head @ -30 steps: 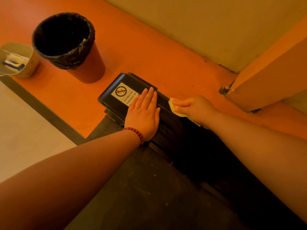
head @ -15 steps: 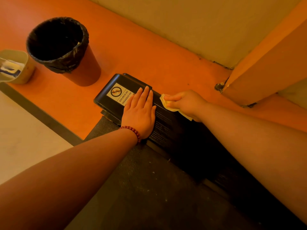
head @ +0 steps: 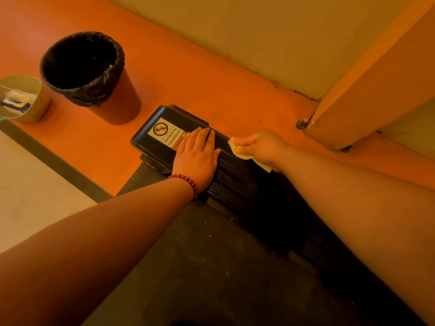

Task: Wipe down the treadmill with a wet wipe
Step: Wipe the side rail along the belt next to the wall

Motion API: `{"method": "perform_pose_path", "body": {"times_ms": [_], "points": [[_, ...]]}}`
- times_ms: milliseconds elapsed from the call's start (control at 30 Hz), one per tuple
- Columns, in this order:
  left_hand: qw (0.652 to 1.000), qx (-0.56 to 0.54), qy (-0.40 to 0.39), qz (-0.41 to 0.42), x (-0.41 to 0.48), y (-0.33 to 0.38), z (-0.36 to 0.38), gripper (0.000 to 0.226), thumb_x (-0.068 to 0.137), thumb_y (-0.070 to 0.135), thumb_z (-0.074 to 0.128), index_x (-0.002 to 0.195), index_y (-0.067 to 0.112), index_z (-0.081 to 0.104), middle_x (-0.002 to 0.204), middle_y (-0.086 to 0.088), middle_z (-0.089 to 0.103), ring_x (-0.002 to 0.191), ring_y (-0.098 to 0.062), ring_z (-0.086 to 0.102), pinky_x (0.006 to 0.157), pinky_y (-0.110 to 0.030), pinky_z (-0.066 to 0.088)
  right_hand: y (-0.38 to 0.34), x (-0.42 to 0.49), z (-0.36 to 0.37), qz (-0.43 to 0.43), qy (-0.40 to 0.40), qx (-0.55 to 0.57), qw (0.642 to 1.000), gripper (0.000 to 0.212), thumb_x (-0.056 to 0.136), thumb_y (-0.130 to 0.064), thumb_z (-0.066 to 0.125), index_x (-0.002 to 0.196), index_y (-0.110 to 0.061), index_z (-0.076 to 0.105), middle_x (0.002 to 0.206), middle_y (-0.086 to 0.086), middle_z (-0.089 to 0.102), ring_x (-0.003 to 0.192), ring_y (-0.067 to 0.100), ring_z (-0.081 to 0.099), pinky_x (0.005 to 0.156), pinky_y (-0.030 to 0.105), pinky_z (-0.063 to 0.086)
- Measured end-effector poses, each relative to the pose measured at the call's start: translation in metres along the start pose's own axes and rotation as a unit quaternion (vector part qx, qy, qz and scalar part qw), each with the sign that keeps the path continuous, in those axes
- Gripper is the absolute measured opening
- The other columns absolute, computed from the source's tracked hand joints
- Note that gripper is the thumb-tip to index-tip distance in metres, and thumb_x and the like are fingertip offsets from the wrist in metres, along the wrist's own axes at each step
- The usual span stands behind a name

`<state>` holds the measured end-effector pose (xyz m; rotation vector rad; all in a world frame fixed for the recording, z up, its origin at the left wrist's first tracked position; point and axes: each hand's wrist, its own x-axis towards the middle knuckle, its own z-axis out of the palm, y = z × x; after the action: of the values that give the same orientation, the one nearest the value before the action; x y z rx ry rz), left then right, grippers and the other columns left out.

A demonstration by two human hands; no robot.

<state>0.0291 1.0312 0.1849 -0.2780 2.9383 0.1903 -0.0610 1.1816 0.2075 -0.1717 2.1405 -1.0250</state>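
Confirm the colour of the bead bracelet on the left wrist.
Dark red: the bead bracelet shows best in the head view.

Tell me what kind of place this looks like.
Probably a gym or workout room: a treadmill with a no-stepping sticker on its black end cover, its textured belt, and a lined bin on the orange floor.

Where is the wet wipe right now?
In the head view, right of centre: the wet wipe is gripped by the right hand on the treadmill's black end cover, just right of the flat left hand.
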Motion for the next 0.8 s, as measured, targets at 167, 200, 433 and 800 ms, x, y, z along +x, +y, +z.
{"method": "perform_pose_path", "body": {"times_ms": [167,200,433,800], "points": [[0.999,-0.035,-0.028,-0.018,-0.016,0.007,-0.002,0.067,0.099,0.053,0.020,0.152,0.013,0.011,0.160,-0.004,0.009,0.147,-0.022,0.004,0.118,-0.038,0.008,0.018,-0.014,-0.011,0.007,0.013,0.002,1.000,0.031,0.093,-0.023,0.060,0.123,-0.015,0.064,0.143,0.009,0.047,0.134,0.028,0.039,0.102,0.032,0.032],[0.998,-0.039,-0.046,-0.009,-0.022,0.016,-0.001,0.072,0.097,0.057,0.019,0.152,0.012,0.007,0.161,-0.003,0.003,0.147,-0.021,-0.001,0.118,-0.038,0.006,0.027,-0.020,-0.016,0.014,0.016,-0.001,1.000,0.030,0.093,-0.022,0.061,0.122,-0.016,0.065,0.142,0.009,0.049,0.132,0.027,0.041,0.098,0.029,0.033],[0.994,-0.017,-0.103,0.011,-0.028,0.077,0.011,0.110,0.078,0.082,0.032,0.152,0.009,-0.004,0.160,-0.009,-0.011,0.146,-0.027,-0.012,0.117,-0.045,-0.006,0.046,-0.035,-0.025,0.026,0.026,0.029,0.999,0.030,0.092,-0.016,0.062,0.122,-0.013,0.065,0.135,0.007,0.055,0.128,0.021,0.046,0.090,0.020,0.032],[0.986,0.025,-0.160,-0.029,-0.023,0.096,0.005,0.131,0.066,0.087,0.043,0.148,0.004,-0.017,0.157,-0.012,-0.021,0.145,-0.031,-0.017,0.116,-0.051,-0.003,0.084,-0.055,-0.046,0.035,0.027,0.037,0.998,0.028,0.092,-0.019,0.063,0.119,-0.014,0.067,0.130,0.008,0.059,0.126,0.023,0.050,0.090,0.024,0.034]]}}
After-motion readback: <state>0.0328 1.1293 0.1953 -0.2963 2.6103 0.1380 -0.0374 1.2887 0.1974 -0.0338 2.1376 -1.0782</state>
